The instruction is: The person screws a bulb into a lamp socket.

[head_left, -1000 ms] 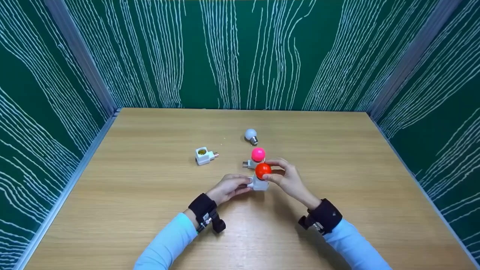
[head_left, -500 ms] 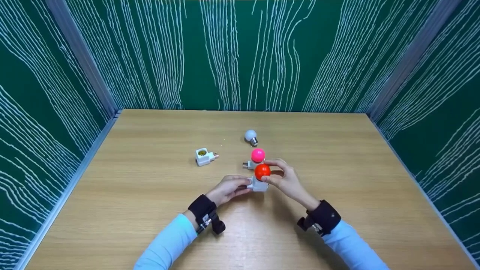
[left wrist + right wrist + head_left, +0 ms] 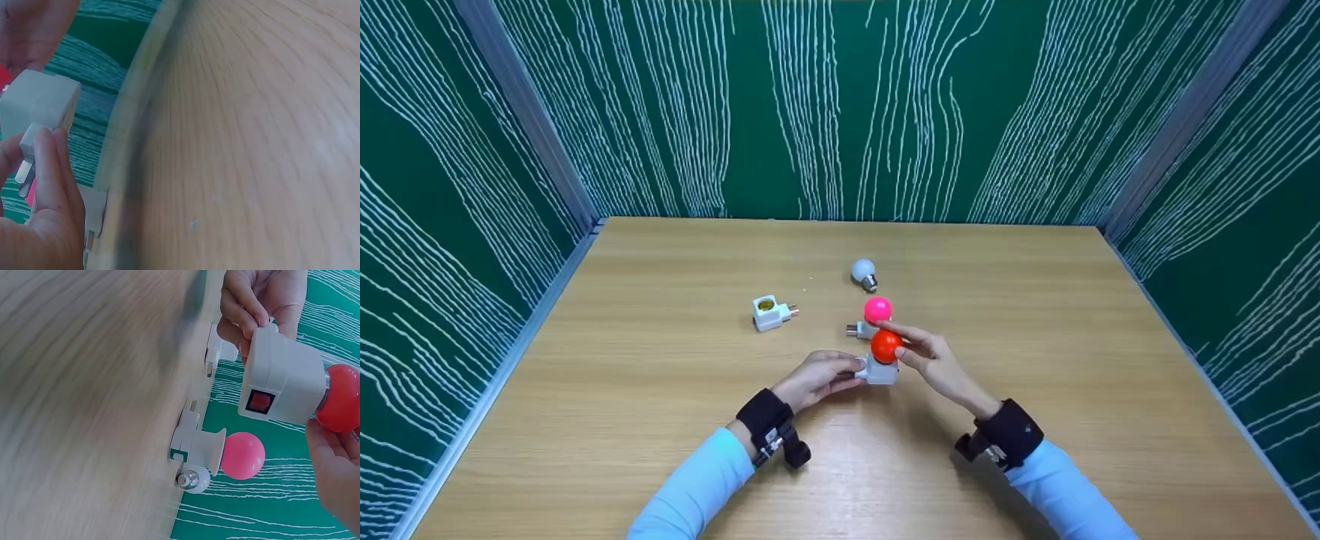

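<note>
My left hand pinches the plug end of a white plug-in lamp socket, thumb on one side and fingers on the other. In the left wrist view, the metal plug pins stick out past the fingers. A red light bulb sits in the socket's opening, with a bit of its metal base showing in the right wrist view. My right hand holds that bulb between thumb and fingers, the index finger reaching along its far side. A red rocker switch shows on the socket's side.
Just behind my hands stands a second plug-in socket carrying a pink bulb. Farther back lies a loose white bulb. To the left, a third socket rests with its opening up. Green walls border the wooden table.
The right hand's fingers have shifted on the red bulb, the index now reaching farther left over its far side. The left hand and the socket stay nearly where they were.
</note>
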The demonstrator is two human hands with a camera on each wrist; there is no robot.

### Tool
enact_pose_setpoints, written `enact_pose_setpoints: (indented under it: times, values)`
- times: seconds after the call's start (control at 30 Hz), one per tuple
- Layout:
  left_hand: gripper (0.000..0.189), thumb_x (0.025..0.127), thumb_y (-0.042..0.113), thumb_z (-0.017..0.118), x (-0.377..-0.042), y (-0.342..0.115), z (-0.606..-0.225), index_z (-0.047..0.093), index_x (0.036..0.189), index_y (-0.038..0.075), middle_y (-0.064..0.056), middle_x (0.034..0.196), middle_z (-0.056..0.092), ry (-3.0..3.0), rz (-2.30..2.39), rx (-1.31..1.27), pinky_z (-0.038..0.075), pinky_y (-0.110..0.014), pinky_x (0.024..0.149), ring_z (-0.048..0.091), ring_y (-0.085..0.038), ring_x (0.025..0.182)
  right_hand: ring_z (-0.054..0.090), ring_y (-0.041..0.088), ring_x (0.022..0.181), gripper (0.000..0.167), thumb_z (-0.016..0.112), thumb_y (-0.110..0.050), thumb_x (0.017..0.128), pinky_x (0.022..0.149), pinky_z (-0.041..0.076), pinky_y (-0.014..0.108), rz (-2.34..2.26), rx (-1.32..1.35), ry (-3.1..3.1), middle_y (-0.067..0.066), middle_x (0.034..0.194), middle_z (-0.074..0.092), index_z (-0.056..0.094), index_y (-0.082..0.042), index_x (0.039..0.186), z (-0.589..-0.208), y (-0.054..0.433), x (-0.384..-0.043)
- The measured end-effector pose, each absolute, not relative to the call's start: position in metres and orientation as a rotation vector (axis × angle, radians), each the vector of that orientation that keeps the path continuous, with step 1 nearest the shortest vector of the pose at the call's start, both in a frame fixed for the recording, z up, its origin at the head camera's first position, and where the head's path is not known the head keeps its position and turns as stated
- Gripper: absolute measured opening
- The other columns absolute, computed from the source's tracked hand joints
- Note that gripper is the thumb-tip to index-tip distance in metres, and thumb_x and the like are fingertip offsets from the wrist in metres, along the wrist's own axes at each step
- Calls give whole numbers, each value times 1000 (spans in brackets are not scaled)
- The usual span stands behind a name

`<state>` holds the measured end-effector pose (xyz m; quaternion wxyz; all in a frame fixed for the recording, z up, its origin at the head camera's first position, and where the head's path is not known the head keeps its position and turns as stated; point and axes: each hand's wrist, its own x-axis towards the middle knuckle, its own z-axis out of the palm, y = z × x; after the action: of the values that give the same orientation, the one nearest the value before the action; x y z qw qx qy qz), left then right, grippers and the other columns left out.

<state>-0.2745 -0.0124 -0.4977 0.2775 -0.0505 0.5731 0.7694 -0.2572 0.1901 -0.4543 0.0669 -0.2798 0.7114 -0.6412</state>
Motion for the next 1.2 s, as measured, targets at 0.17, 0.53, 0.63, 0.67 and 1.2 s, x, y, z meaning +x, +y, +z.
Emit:
enact_pose_setpoints:
  times: [0.17, 0.53, 0.63, 0.67, 1.2]
  values:
    - [31, 84, -1, 59, -275, -12, -498, 54, 113, -11, -15, 102, 61, 1546, 2068, -146, 58, -20, 76, 64, -15, 78, 51, 28, 117, 42, 49, 2, 89, 97, 46, 19, -1904, -785, 2202, 27, 135, 42, 43, 8, 130, -454, 191, -258]
    - [34, 85, 2, 60, -277, -13, -499, 53, 117, -9, -20, 114, 59, 1537, 2052, -166, 57, -21, 78, 65, -15, 80, 54, 39, 110, 40, 57, 1, 86, 88, 52, 19, -1887, -663, 2340, 27, 128, 48, 49, 8, 125, -455, 189, -260]
    - [34, 85, 2, 60, -277, -13, -499, 54, 117, -9, -20, 113, 60, 1535, 2053, -173, 57, -21, 79, 66, -15, 80, 58, 38, 104, 39, 61, 2, 83, 84, 55, 20, -1892, -626, 2392, 27, 121, 51, 53, 8, 121, -453, 186, -258]
    - [34, 85, 1, 60, -276, -13, -499, 54, 117, -9, -20, 113, 60, 1534, 2055, -175, 57, -21, 79, 66, -16, 80, 58, 38, 102, 39, 63, 3, 82, 83, 55, 20, -1897, -621, 2409, 26, 119, 53, 54, 8, 120, -451, 185, -257]
    - [33, 85, -1, 58, -276, -14, -501, 53, 116, -12, -11, 99, 62, 1534, 2078, -145, 58, -18, 74, 65, -13, 76, 55, 28, 106, 38, 68, 2, 77, 91, 54, 32, -1909, -600, 2525, 20, 117, 55, 57, 7, 114, -446, 179, -252]
